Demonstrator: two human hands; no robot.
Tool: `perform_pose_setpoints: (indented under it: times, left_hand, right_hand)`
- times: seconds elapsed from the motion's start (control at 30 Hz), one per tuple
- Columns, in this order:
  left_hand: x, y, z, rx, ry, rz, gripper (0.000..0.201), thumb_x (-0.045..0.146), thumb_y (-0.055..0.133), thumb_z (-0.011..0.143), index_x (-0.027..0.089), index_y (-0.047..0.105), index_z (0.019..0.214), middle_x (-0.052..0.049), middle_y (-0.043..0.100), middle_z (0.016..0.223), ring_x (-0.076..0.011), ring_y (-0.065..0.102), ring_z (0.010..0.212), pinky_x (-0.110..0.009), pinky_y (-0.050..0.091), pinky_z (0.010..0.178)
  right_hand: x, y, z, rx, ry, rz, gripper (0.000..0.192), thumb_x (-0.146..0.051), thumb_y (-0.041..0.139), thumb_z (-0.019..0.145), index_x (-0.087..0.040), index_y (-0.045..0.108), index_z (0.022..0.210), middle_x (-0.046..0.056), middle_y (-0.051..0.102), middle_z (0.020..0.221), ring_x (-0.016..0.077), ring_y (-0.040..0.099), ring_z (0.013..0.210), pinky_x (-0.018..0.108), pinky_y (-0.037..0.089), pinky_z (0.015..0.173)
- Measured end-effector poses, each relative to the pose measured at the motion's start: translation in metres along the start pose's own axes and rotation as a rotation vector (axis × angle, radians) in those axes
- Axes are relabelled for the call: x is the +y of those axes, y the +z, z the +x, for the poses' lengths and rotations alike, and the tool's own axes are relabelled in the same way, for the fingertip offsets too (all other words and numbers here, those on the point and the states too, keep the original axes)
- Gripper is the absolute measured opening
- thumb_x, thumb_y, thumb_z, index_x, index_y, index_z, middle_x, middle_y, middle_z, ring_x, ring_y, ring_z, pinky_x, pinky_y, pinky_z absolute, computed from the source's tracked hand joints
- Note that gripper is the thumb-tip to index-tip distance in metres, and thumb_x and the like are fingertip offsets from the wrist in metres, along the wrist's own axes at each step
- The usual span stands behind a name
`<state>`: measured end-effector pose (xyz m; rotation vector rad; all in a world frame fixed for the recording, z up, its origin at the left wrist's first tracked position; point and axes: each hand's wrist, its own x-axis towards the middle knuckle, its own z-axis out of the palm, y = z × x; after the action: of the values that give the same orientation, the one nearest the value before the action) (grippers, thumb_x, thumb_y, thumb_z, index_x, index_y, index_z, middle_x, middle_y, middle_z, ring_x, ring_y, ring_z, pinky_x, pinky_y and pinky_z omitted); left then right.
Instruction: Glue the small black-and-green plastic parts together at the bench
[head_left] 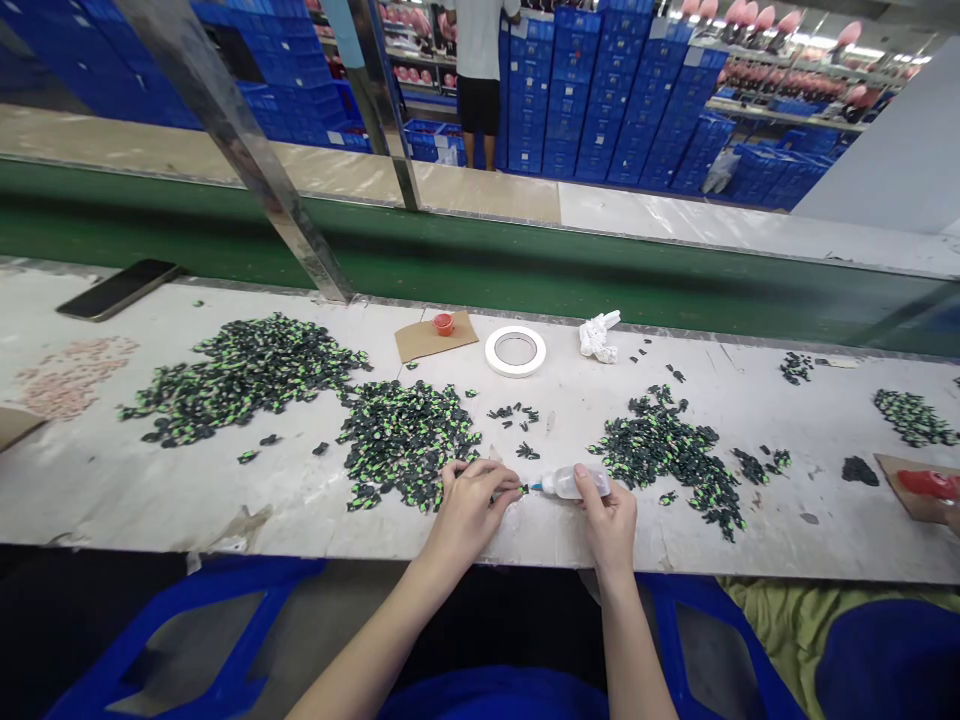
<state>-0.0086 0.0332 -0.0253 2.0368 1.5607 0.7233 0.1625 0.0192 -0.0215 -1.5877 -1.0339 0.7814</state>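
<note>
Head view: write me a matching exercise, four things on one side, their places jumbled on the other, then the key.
Things
1. Squeeze bottle
2. Tape roll
3. Small red tub
4. Smartphone

Places
A. On a piece of cardboard
B. Toward the left end of the worktop, near its far edge
C. In the right hand
D. Left of the crumpled white tissue

Pairs: 1-C, 2-D, 3-A, 4-B

Looks like a factory floor, judging by stacked blue crates [577, 100] along the top, pink-laden racks [787, 115] at upper right, and small parts [412, 440] heaped across a worktable [300, 505] mid-frame.
</note>
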Motion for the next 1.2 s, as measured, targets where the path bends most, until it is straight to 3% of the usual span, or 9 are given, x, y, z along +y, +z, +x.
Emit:
perform_pose_setpoints:
  times: [0.6,0.87,1.03,1.2]
  left_hand:
    - [0.003,-0.002,0.0,-0.027,-0.02,0.0,0.007,0.017,0.066,0.08,0.023,0.067,0.078,-0.001,0.076,0.086,-0.0195,0.066,0.085,-0.042,0.03,0.088]
    - [0.004,-0.004,0.001,-0.059,-0.062,-0.068,0.009,0.014,0.067,0.078,0.023,0.067,0.08,-0.001,0.076,0.082,-0.0238,0.063,0.094,-0.045,0.029,0.09]
    - [-0.001,-0.004,0.001,-0.068,-0.047,-0.083,0.01,0.014,0.066,0.076,0.024,0.069,0.08,-0.001,0.075,0.081,-0.0252,0.062,0.094,-0.045,0.031,0.089]
    - [0.0,-0.007,0.018,-0.024,0.03,-0.051,0.013,0.019,0.058,0.085,0.023,0.07,0.083,-0.003,0.074,0.088,-0.0241,0.06,0.093,-0.044,0.032,0.089]
  right_hand:
    - [-0.002,0.0,-0.001,0.012,0.028,0.034,0.042,-0.051,0.063,0.068,-0.018,0.047,0.046,-0.003,0.041,0.045,0.0114,0.038,0.047,0.025,0.033,0.046]
    - [0.012,-0.006,0.0,0.132,0.077,0.209,0.039,-0.05,0.071,0.064,-0.016,0.057,0.053,-0.001,0.052,0.047,0.0122,0.045,0.046,0.025,0.037,0.044]
    - [0.009,-0.004,0.006,0.075,0.047,0.291,0.039,-0.04,0.081,0.056,-0.018,0.058,0.08,0.005,0.07,0.072,0.0211,0.066,0.069,0.032,0.052,0.066]
    - [0.006,0.01,0.021,0.064,0.026,0.229,0.052,-0.039,0.083,0.05,-0.02,0.052,0.087,0.011,0.074,0.089,0.0262,0.069,0.085,0.04,0.052,0.081]
